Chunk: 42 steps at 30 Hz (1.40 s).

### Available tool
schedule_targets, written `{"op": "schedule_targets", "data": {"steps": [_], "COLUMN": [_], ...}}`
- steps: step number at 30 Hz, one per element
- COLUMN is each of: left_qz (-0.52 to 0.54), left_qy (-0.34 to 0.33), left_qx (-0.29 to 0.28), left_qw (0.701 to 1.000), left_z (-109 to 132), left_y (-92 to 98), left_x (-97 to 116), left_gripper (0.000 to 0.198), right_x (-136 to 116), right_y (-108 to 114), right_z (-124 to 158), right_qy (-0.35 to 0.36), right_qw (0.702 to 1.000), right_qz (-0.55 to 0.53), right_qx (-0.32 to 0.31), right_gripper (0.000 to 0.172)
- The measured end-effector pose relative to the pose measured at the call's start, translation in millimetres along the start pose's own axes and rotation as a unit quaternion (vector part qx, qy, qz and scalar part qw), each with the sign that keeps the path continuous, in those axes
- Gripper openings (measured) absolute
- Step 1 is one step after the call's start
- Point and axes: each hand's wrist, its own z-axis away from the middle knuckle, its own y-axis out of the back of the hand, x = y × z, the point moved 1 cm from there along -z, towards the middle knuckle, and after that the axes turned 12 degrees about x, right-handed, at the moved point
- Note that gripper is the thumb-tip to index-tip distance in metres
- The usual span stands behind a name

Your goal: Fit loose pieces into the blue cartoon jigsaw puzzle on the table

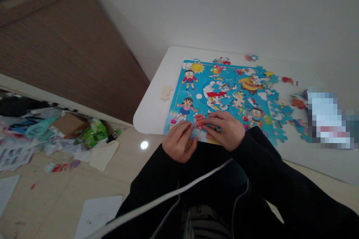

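"White table point(151, 115), jigsaw puzzle point(221, 97) on it: what are your hands doing?"

"Both half-curled, left hand point(179, 142) and right hand point(224, 130) – fingertips point(209, 119) on a red piece point(199, 121) at the near edge – gripping? Can't tell."

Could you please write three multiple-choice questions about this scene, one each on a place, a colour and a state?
1. Where does the pale, blank-backed puzzle piece lie?
A. On the floor
B. On the white table, beside the jigsaw puzzle
C. On the person's sleeve

2. What colour is most of the puzzle's background?
A. Green
B. Red
C. Blue

3. How are the hands placed?
A. Together at the puzzle's near edge
B. Far apart at opposite table ends
C. One is out of view

Answers:
1. B, as it sits on the tabletop left of the puzzle.
2. C, as blue fills the space around the characters.
3. A, as the left hand and right hand meet at a reddish puzzle piece.
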Motion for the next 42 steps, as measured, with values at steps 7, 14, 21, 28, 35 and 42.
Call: {"op": "schedule_targets", "data": {"steps": [7,14,21,28,35,42], "left_qz": [-0.016,-0.037,-0.02,-0.008,0.004,0.009], "left_qy": [-0.006,-0.007,0.005,-0.003,-0.002,0.01], "left_qx": [-0.013,-0.024,-0.039,-0.01,-0.003,0.009], "left_qw": [1.0,0.999,0.999,1.0,1.0,1.0], "left_z": [-3.2,-4.4,-2.5,-3.7,-4.2,-2.1], "left_y": [0.4,0.3,0.4,1.1,1.1,-1.1], "left_x": [1.5,2.2,0.9,-0.3,-1.0,-1.0], "left_gripper": [0.029,0.03,0.033,0.027,0.026,0.027], "right_x": [-2.8,-3.8,-3.3,-0.6,-0.1,1.8], "right_y": [-0.6,-1.8,-4.3,-8.0,-7.8,-8.0], "right_z": [-1.6,-4.5,-3.1,-0.3,0.7,0.0], "right_qy": [0.002,-0.006,-0.007,0.026,0.038,0.046], "right_qw": [1.0,1.0,0.999,0.999,0.999,0.998], "right_qz": [0.006,-0.004,-0.03,-0.037,-0.014,-0.009], "right_qx": [0.012,0.005,-0.011,0.017,0.026,0.032], "right_gripper": [0.02,0.019,0.018,0.019,0.017,0.019]}}
